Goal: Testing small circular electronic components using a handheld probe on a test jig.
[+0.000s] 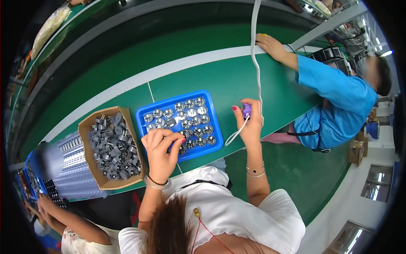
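A green table (230, 86) stretches before you, a co-worker (338, 101) in blue on the right. Your left hand (160, 151) bends its fingers over round parts (189, 104) in the blue tray (216, 121); I can't tell whether it pinches one. Your right hand (253, 122) curls around a purple tool (247, 109), right of the tray. Gray plugs (112, 148) fill a cardboard box (120, 183) on the left.

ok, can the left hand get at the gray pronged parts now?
Likely yes: the left hand is over the blue tray, beside the cardboard box; its top is open and nothing covers the gray pronged parts.
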`<state>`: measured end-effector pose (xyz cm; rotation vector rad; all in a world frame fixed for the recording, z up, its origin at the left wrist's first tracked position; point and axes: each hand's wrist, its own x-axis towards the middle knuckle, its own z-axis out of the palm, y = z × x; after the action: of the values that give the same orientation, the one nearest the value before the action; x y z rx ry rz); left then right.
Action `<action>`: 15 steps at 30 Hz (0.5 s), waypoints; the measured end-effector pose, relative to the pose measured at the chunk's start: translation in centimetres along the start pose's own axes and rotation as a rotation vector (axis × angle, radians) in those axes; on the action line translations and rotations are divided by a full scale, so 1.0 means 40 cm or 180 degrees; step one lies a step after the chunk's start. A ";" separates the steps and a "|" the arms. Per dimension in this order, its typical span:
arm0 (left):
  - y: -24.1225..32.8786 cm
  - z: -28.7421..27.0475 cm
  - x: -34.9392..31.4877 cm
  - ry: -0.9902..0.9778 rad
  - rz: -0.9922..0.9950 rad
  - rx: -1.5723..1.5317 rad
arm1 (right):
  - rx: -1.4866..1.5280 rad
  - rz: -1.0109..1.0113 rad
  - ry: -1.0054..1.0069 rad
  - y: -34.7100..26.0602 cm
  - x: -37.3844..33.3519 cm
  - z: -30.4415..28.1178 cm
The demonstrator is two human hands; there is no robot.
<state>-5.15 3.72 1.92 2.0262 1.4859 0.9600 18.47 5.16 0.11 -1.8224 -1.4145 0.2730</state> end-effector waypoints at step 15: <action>0.044 0.043 0.027 0.0069 0.0812 -0.0058 | 0.2752 -0.1014 -0.0796 -0.088 -0.068 0.073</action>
<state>-2.55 4.26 2.34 2.2361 1.2436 1.0923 13.24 4.28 -0.15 -0.8686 -1.4118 0.8194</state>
